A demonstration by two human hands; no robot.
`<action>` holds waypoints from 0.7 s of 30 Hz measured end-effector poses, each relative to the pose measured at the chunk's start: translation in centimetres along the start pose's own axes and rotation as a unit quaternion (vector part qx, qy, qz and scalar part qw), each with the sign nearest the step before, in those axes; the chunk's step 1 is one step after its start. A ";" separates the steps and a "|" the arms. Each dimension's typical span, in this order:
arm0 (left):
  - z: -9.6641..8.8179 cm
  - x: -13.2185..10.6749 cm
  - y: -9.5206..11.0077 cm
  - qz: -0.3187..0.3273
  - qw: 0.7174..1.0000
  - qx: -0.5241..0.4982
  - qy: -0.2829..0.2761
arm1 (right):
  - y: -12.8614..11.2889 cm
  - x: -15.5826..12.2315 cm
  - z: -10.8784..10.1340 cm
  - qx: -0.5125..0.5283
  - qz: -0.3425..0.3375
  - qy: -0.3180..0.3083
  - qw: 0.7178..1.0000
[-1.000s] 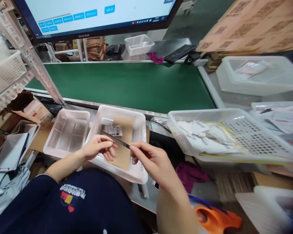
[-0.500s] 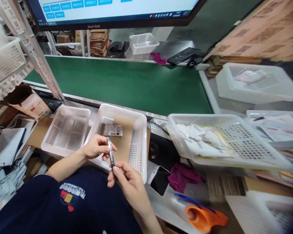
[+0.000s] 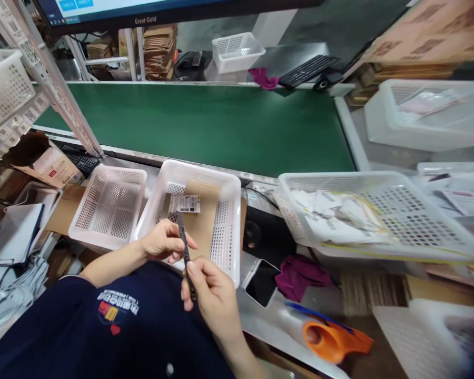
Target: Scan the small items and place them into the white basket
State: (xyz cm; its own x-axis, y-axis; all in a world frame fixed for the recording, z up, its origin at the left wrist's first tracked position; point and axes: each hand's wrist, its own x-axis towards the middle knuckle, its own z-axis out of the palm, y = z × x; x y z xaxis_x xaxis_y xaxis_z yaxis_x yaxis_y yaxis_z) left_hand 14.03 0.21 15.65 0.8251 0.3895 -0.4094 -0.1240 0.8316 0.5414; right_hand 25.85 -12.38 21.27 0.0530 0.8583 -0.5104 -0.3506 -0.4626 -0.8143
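Note:
In both hands, over the front of a white basket (image 3: pixel 229 184), is a slim dark pen-like object (image 3: pixel 185 245), tilted with its upper end to the left. Its exact kind is unclear. My left hand (image 3: pixel 164 242) pinches it near the middle with thumb and fingers. Lower down, my right hand (image 3: pixel 211 289) closes around the bottom part, the thumb lying along it. Beneath the hands, the basket holds a flat brown cardboard piece (image 3: pixel 205 210) and a small item with a white printed label (image 3: pixel 187 203).
A second white basket (image 3: pixel 75 226) stands left. To the right are a phone (image 3: pixel 262 284), a purple cloth (image 3: pixel 300 276), an orange tape dispenser-like tool (image 3: pixel 332 339) and a basket of papers (image 3: pixel 339 179). Behind runs a green conveyor belt (image 3: pixel 221 126), with a monitor (image 3: pixel 161 18) above.
The slim object has turned so a darker side shows, and more of its lower end sticks out below my right hand. Both hands keep hold of it. The camera view has shifted slightly.

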 end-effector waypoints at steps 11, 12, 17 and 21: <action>-0.2 0.4 -1.1 0.004 0.999 0.007 0.050 | 0.5 1.1 -0.3 0.029 0.040 -0.026 0.998; -0.1 0.4 -1.0 0.008 0.999 0.007 0.053 | 0.6 1.3 -0.4 0.039 0.044 -0.030 0.998; 0.4 0.7 -0.5 0.018 0.997 -0.007 0.070 | 1.0 2.1 -0.3 0.076 0.024 -0.042 0.996; 0.0 0.9 0.0 0.021 0.992 -0.069 0.105 | 0.7 2.4 -0.4 0.095 -0.018 -0.089 0.991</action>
State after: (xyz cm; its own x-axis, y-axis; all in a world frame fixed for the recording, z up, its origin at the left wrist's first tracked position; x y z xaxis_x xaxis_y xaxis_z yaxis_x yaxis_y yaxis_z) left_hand 14.81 0.56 15.29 0.6860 0.4876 -0.5400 -0.2428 0.8531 0.4618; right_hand 26.08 -10.74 19.34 -0.0911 0.9065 -0.4123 -0.5216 -0.3961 -0.7557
